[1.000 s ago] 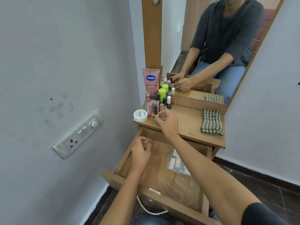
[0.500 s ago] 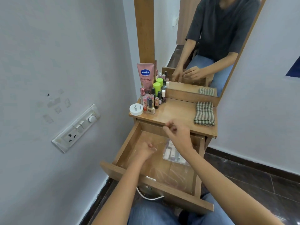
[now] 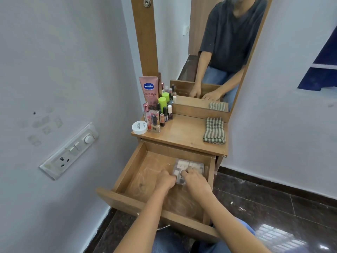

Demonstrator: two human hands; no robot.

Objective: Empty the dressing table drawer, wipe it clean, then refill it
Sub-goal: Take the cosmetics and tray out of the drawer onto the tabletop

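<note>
A small wooden dressing table (image 3: 184,136) stood in a corner, its drawer (image 3: 145,181) open. Both hands, left hand (image 3: 165,180) and right hand (image 3: 196,180), gripped a clear compartmented box (image 3: 189,166) at the drawer's back right. Emptying seemed nearly finished; lifting it out likely came next.

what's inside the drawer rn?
One clear box of pale items at the back right of the drawer, with both hands on its near edge. The rest shows bare scuffed wood. Hands and forearms cover part of the floor.

pink tube (image 3: 149,90): "vaseline", "gluta-hya". white jar lid (image 3: 139,127): "nail polish", rest unreadable.
</note>
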